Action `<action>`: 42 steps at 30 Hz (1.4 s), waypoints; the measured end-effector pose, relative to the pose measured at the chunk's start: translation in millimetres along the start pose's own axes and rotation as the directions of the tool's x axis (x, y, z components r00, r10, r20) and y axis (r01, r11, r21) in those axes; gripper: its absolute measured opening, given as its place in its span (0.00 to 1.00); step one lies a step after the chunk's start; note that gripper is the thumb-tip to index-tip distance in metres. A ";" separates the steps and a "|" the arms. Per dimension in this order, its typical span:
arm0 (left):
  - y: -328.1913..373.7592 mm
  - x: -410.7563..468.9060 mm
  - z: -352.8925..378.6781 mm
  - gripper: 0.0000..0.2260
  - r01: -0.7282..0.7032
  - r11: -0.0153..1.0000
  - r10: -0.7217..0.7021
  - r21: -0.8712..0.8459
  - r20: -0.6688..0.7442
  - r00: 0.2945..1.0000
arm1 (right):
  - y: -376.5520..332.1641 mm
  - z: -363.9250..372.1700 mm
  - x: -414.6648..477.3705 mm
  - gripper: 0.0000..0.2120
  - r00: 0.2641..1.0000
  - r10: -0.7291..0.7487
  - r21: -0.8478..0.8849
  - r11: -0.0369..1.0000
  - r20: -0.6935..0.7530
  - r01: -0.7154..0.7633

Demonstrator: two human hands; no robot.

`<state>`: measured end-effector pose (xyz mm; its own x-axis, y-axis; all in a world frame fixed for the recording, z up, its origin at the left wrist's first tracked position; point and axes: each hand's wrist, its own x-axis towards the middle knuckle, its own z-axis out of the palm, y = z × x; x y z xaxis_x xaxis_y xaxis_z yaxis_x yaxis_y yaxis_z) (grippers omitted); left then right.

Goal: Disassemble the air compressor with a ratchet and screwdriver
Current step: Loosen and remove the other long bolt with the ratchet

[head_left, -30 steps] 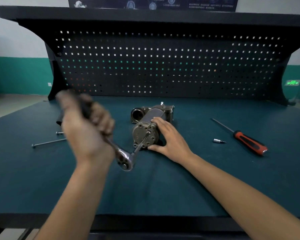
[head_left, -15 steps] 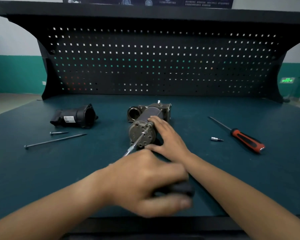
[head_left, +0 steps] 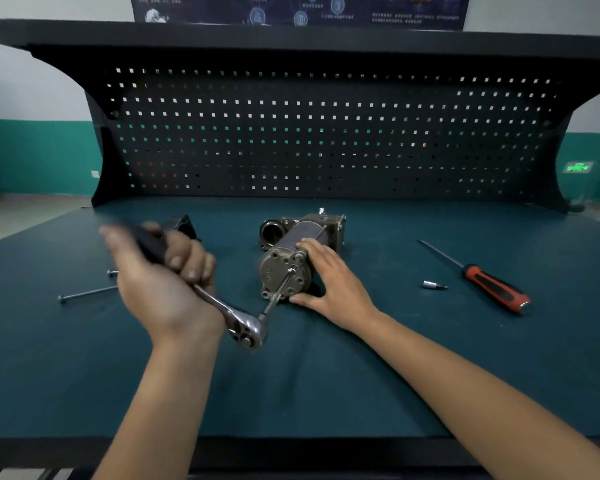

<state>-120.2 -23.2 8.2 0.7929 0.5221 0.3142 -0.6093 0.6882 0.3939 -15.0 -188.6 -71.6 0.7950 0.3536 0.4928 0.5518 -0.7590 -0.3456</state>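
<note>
The workbench [head_left: 326,452] has a black front edge and a dark teal mat [head_left: 326,393] covering its top. At the back a black perforated panel [head_left: 326,133] rises from it. Near the middle of the frame the air compressor [head_left: 274,271] lies on its side on the mat, with the round end cap turned to the viewer. At the left of it lie a long bolt [head_left: 87,293] and, just above it, a short bolt [head_left: 111,272] that is partly hidden. A black part [head_left: 184,225] lies further back, mostly covered. At the right lie a small bit socket [head_left: 432,285] and, near it, the screwdriver [head_left: 492,285] with a red and black handle, its shaft pointing to the upper left.
</note>
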 end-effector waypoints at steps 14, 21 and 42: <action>2.7 -11.6 3.9 0.09 -0.356 0.886 0.125 0.297 0.586 0.800 | 0.5 1.1 -1.2 0.41 1.000 -0.003 0.038 0.999 -0.006 0.003; 6.3 14.0 2.7 0.17 0.076 0.997 -0.076 -0.012 0.002 0.997 | -2.1 1.6 -1.7 0.42 1.000 -0.004 0.073 0.997 0.004 0.004; -0.9 -18.2 4.3 0.13 -0.485 0.791 -0.159 0.372 0.892 0.423 | -65.3 -12.6 -6.6 0.11 0.799 0.316 0.859 -0.179 0.511 -0.479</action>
<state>-134.1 -35.5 5.9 0.4230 -0.3382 0.8406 -0.8710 0.1042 0.4802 -59.4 -148.3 -42.3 0.9385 0.3225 -0.1233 -0.2629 0.4360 -0.8607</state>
